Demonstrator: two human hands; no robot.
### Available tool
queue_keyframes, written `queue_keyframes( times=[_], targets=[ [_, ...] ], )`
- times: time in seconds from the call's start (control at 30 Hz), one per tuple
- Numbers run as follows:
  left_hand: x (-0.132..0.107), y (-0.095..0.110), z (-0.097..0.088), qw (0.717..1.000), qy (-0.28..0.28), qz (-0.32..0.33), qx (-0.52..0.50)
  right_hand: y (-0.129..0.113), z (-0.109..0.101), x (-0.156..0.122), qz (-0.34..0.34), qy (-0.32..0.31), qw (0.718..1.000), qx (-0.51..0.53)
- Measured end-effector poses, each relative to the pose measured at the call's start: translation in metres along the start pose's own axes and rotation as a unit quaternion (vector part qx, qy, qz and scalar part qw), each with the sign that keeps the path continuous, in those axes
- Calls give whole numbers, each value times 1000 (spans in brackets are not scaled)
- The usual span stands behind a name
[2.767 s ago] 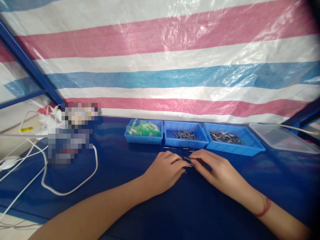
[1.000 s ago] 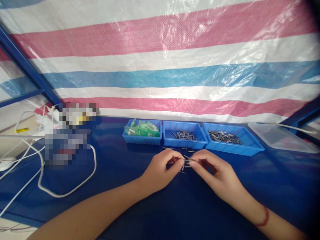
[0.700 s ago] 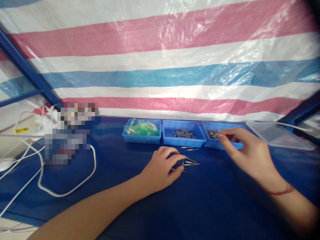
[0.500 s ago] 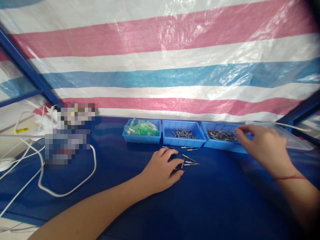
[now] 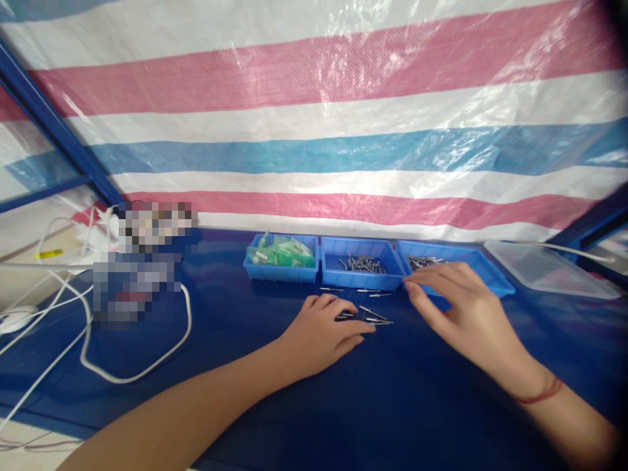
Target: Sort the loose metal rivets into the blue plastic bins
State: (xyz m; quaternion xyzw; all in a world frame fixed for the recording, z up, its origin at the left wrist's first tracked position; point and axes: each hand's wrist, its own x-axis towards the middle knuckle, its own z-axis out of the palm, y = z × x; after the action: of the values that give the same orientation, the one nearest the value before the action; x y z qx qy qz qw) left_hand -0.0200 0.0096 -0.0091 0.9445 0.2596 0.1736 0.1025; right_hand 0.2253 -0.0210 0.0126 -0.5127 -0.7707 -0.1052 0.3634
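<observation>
In the head view, the left hand (image 5: 318, 337) is low over slim silver metal pins (image 5: 377, 320) lying loose on the glossy dark-blue desk (image 5: 392, 399), its fingers parted. The right hand (image 5: 468, 317) hides part of the light-blue rectangular plastic bin (image 5: 485, 260) farthest right, thumb and forefinger nearly together; whether they clamp a pin, I cannot tell. Pins this thin probably handle best pinched singly at mid-length, with the left fingers kept light so the loose ones don't roll apart.
</observation>
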Motion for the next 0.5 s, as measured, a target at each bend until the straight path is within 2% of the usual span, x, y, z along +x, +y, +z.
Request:
queue_keyframes(
  times=[0.13, 0.27, 0.5],
  targets=[
    [1, 1, 1, 1000, -7, 14, 4, -14, 12, -4, -34, -99, 991, 83],
    [3, 2, 1, 1000, -11, 5, 6, -22, 21, -7, -57, -168, 977, 115],
    [3, 1, 1, 1000, -15, -22, -9, -29, 26, -9, -64, -216, 967, 118]
  ],
)
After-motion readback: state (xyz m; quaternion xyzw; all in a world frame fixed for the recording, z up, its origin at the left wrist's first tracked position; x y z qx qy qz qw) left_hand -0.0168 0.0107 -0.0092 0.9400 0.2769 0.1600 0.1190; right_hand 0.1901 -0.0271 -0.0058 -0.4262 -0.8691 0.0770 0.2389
